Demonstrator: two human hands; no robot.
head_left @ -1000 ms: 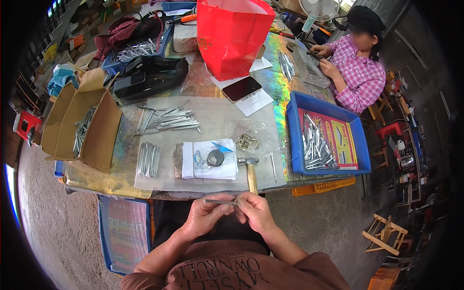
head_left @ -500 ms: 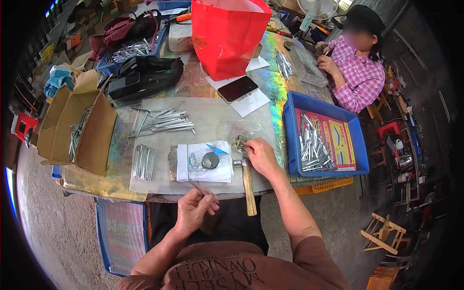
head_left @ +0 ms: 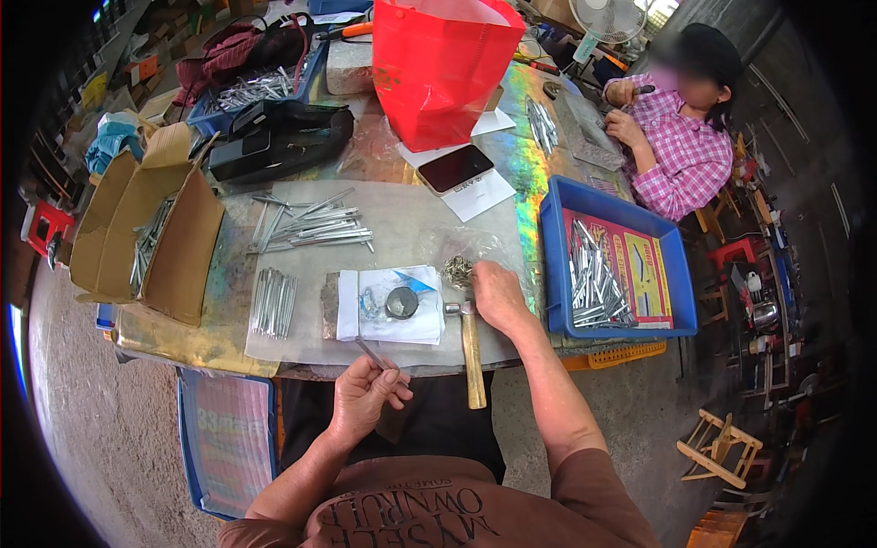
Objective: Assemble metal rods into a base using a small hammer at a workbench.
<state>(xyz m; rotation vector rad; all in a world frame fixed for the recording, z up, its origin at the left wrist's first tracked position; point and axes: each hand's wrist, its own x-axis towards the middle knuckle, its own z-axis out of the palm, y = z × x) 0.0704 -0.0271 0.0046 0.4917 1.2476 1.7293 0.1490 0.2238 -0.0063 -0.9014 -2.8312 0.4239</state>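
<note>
My left hand (head_left: pixel 370 395) is closed around a thin silvery metal rod (head_left: pixel 372 353), which slants up from the fingers at the table's front edge. At the right edge of a small heap of tiny brass-coloured parts (head_left: pixel 458 271) is my right hand (head_left: pixel 499 294). Its fingers are bent together, and whatever they pinch is hidden. Below that hand lies a hammer (head_left: pixel 471 361) with a wooden handle. To its left a round dark metal piece (head_left: pixel 401 302) rests on a white paper pad (head_left: pixel 425 324) over a block.
Left of the pad are a neat row of metal rods (head_left: pixel 274 303) and a looser pile (head_left: pixel 315 225). A cardboard box (head_left: pixel 187 265) stands left, a blue tray (head_left: pixel 683 274) right. Behind are a phone (head_left: pixel 454 170) and a red bag (head_left: pixel 438 82). A co-worker (head_left: pixel 681 155) sits far right.
My right hand has drawn back slightly to the right from the brass-coloured heap. My left hand keeps its hold on the rod. The co-worker has raised one hand.
</note>
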